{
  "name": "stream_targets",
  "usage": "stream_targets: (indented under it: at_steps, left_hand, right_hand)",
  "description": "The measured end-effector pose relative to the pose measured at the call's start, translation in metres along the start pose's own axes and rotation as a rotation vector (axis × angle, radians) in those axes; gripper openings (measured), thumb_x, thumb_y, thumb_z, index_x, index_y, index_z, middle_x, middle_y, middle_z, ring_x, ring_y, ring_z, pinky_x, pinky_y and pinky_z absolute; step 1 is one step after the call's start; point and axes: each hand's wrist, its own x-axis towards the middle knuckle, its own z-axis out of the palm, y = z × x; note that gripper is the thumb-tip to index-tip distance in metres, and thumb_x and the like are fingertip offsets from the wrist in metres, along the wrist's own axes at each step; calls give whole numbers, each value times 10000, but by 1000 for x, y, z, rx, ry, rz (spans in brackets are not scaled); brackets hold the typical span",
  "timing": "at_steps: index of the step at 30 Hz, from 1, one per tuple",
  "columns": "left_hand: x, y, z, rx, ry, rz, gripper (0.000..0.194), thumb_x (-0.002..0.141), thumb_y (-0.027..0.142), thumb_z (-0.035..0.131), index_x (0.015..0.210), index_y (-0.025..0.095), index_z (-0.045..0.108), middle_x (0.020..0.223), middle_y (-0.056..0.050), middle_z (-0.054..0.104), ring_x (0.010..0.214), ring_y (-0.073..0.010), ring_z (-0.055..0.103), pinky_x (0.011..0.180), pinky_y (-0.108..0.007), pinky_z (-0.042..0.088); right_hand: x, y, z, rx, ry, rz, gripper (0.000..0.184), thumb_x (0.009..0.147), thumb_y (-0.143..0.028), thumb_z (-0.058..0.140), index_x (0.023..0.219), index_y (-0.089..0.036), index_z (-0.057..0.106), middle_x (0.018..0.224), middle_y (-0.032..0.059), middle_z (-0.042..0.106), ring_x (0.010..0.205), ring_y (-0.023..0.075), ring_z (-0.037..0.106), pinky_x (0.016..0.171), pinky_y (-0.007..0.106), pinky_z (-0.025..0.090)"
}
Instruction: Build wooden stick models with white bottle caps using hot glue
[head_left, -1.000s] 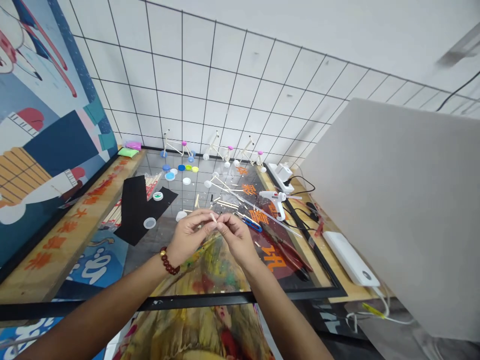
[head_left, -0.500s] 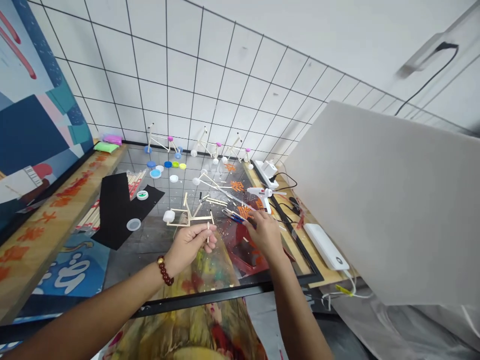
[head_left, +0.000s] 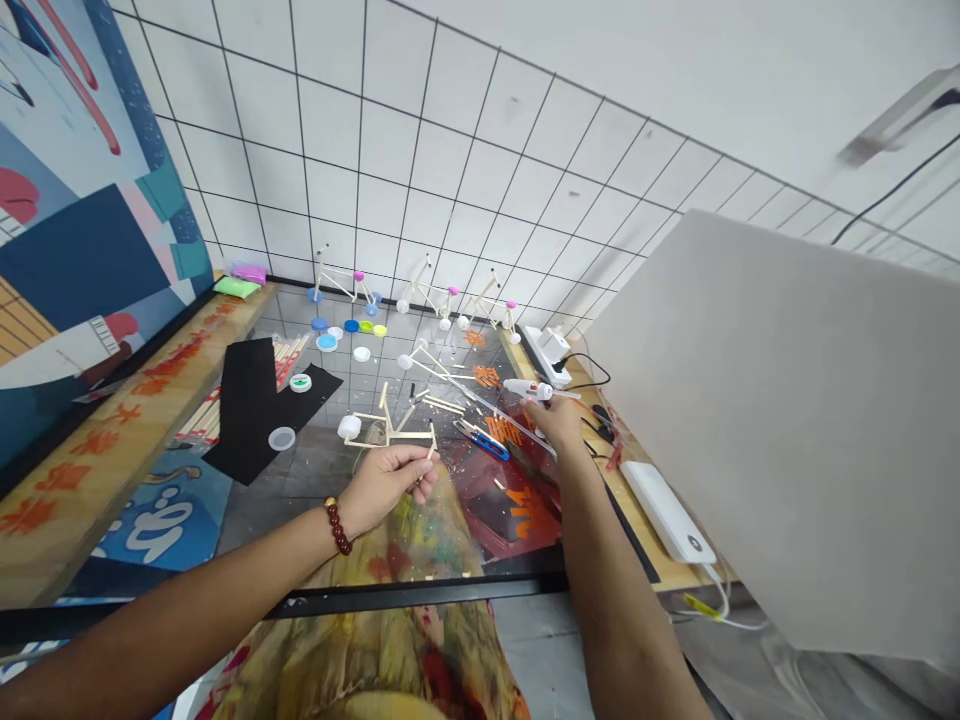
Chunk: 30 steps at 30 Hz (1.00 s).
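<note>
My left hand (head_left: 394, 485) pinches a short piece of wooden stick (head_left: 430, 455) between thumb and fingers. Just beyond it lies a small frame of wooden sticks (head_left: 409, 435) with a white bottle cap (head_left: 349, 427) at one end. My right hand (head_left: 559, 425) has its fingers round the handle of a white hot glue gun (head_left: 527, 388), whose handle is mostly hidden by the hand. To the left of that hand rest blue-handled snips (head_left: 487, 440) and, behind them, a clear glue stick (head_left: 480, 397).
Several stick models with coloured caps, such as a blue-wheeled model (head_left: 345, 285), stand along the grid wall. Loose bottle caps (head_left: 326, 342), black sheets (head_left: 251, 400) and bundled sticks lie left. A power strip (head_left: 540, 355), white power bank (head_left: 667, 512) and large white panel (head_left: 787, 430) are right.
My right hand has moved away from the snips, outward to the right, and taken hold of the glue gun. My left hand still holds the stick piece, now tilted. The view has shifted slightly.
</note>
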Motion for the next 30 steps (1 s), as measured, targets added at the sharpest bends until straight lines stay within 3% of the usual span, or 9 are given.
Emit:
stream_targets:
  at_steps: [4,6,9,11,17,24,30]
  left_hand:
    - [0,2,-1,19,27,16,355,660,443,834,801,131,738,678,-38,688,534,-111,607,478,-233,498]
    - [0,2,0,19,41,9,352,660,452,831,773,134,730,667,-35,680,525,-111,602,456,-224,486]
    - [0,1,1,34,66,-9,346,667,453,823,782,139,734,662,-34,679,516,-108,592,444,-220,476]
    - [0,0,1,67,96,-4,316,681,429,812,795,143,743,668,-33,683,517,-103,583,449,-217,472]
    - [0,-2,-1,187,182,43,203,706,337,767,811,164,761,655,-12,672,502,-92,546,450,-209,452]
    - [1,-1,0,193,189,15,183,714,324,738,793,160,746,650,-5,650,494,-97,542,433,-220,462]
    - [1,-1,0,217,176,3,198,734,313,704,825,142,738,662,-6,643,502,-93,549,444,-218,478]
  right_hand:
    - [-27,-5,-4,110,75,-97,495,816,-505,560,1053,-99,713,993,188,747,990,340,678,872,440,488]
    - [-46,-7,-8,263,47,-180,510,856,-540,513,1096,-128,694,1066,156,741,1027,306,675,898,428,498]
    - [-69,-11,-12,601,-163,-290,382,830,-530,623,962,-183,710,1006,104,745,1008,285,678,924,426,502]
    - [-80,-13,-12,701,-286,-309,325,811,-520,671,896,-207,696,915,73,735,954,275,680,901,422,510]
    - [-97,-22,-11,692,-484,-358,325,784,-514,714,915,-229,629,742,8,652,709,207,613,709,353,516]
    - [-102,-21,-8,671,-482,-356,367,772,-527,736,993,-243,666,944,42,675,889,236,630,856,392,514]
    - [-101,-15,-5,675,-519,-370,402,786,-548,730,1038,-242,663,935,34,643,861,220,599,827,377,504]
